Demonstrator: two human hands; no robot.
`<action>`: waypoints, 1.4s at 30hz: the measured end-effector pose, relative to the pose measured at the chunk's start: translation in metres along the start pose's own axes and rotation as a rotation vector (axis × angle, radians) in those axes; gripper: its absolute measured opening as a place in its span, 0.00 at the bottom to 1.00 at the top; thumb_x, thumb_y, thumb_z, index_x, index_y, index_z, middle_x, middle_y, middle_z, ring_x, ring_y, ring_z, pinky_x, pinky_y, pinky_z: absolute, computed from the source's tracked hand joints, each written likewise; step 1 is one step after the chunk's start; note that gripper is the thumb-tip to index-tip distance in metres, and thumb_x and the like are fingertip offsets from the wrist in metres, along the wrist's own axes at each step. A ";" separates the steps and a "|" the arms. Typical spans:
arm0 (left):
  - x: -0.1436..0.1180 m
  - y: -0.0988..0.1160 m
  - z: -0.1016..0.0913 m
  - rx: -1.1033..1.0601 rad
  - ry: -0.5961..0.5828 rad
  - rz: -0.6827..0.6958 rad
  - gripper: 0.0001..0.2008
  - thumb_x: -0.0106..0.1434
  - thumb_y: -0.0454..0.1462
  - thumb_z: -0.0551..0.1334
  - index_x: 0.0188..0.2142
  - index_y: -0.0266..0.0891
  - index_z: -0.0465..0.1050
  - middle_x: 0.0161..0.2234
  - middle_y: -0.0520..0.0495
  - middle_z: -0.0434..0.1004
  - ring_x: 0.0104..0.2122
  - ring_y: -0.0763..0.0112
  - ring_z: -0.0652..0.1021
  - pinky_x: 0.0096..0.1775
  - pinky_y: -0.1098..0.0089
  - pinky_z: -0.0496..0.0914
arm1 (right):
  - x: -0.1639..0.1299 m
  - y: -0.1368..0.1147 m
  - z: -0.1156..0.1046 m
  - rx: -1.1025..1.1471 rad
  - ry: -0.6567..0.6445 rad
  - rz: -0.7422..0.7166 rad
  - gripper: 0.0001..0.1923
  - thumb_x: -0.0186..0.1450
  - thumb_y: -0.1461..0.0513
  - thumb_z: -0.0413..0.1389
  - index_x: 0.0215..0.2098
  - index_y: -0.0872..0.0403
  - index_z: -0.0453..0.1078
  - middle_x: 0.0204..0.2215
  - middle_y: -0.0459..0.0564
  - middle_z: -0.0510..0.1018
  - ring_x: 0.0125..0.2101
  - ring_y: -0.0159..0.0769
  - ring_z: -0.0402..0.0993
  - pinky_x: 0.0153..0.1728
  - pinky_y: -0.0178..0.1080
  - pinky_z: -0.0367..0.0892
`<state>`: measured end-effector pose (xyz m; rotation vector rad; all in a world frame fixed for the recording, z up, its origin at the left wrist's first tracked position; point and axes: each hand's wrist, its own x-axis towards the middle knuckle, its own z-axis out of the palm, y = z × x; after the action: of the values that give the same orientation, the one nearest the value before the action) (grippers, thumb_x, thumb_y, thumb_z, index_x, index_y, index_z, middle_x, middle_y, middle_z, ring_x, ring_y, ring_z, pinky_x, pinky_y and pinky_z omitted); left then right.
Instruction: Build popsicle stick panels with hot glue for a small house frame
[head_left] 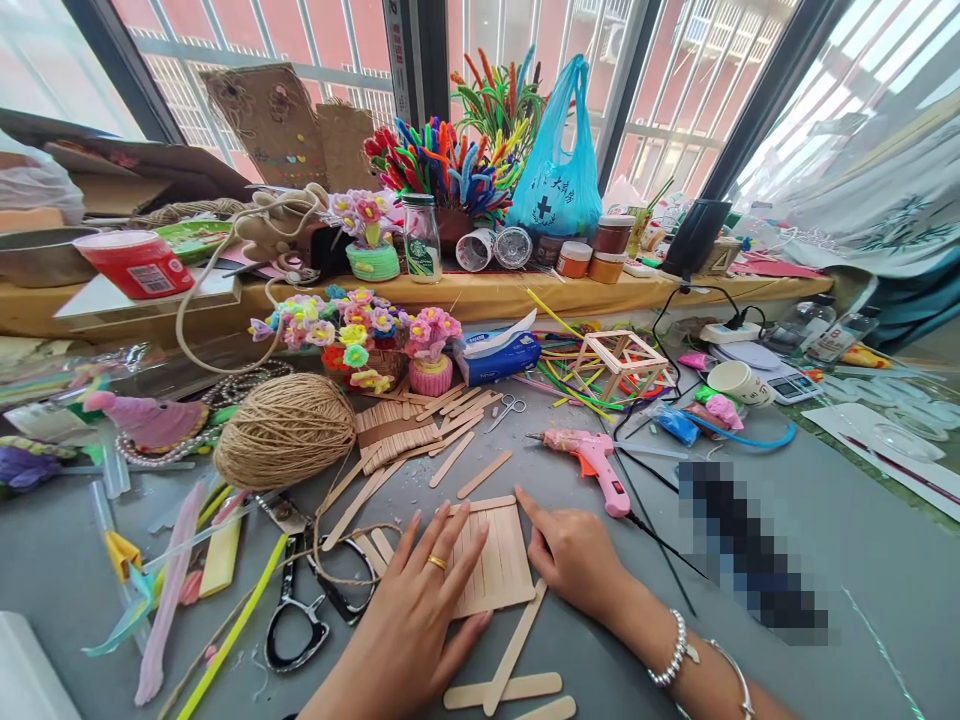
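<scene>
A flat square panel of craft sticks [501, 562], laid side by side with one stick across its far edge, lies on the grey table. Over its left part my left hand [416, 600] rests with the fingers spread. My right hand [581, 555] stretches its index finger to the panel's far right corner, with the other fingers curled and nothing held. Loose craft sticks [517, 645] lie at the near edge, one touching the panel's corner. Beyond the panel is a pink hot glue gun [592, 465]. Black-handled scissors [296, 625] lie left of my left hand.
A ball of twine [286, 430], small scissors [508, 410] and a stick frame [621, 368] stand farther back. Pipe cleaners and plastic strips litter the left. The glue gun's black cord [664, 543] runs across the right. Jars and a blue bag [561, 165] crowd the sill.
</scene>
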<state>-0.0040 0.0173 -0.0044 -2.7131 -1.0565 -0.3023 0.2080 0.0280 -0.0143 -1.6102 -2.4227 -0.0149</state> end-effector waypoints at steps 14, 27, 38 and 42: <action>0.000 0.000 0.003 0.018 0.004 0.013 0.30 0.61 0.47 0.48 0.59 0.38 0.45 0.58 0.36 0.54 0.56 0.55 0.57 0.52 0.55 0.55 | 0.001 -0.001 -0.005 -0.026 -0.030 -0.042 0.27 0.56 0.68 0.47 0.54 0.50 0.59 0.20 0.45 0.75 0.20 0.30 0.67 0.21 0.33 0.50; 0.002 0.002 0.000 -0.022 -0.036 -0.008 0.30 0.61 0.47 0.48 0.60 0.39 0.44 0.57 0.37 0.55 0.55 0.53 0.58 0.52 0.52 0.54 | 0.002 -0.001 -0.005 -0.031 -0.067 -0.032 0.28 0.56 0.68 0.47 0.56 0.49 0.56 0.22 0.46 0.77 0.22 0.32 0.70 0.22 0.33 0.52; 0.001 0.003 -0.002 -0.068 -0.076 -0.051 0.30 0.61 0.46 0.49 0.60 0.41 0.41 0.59 0.39 0.51 0.56 0.50 0.55 0.52 0.50 0.53 | 0.001 -0.001 -0.006 -0.031 -0.038 -0.039 0.28 0.56 0.68 0.47 0.55 0.50 0.57 0.23 0.45 0.77 0.22 0.31 0.70 0.21 0.33 0.52; 0.001 0.003 -0.001 -0.069 -0.071 -0.051 0.31 0.61 0.46 0.48 0.60 0.40 0.41 0.59 0.39 0.51 0.57 0.49 0.54 0.51 0.51 0.54 | 0.001 -0.001 -0.005 -0.017 -0.062 -0.036 0.28 0.57 0.68 0.46 0.56 0.49 0.56 0.23 0.45 0.77 0.23 0.32 0.71 0.22 0.33 0.51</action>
<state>-0.0013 0.0160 -0.0038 -2.7802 -1.1572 -0.2578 0.2077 0.0280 -0.0086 -1.5971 -2.5044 0.0082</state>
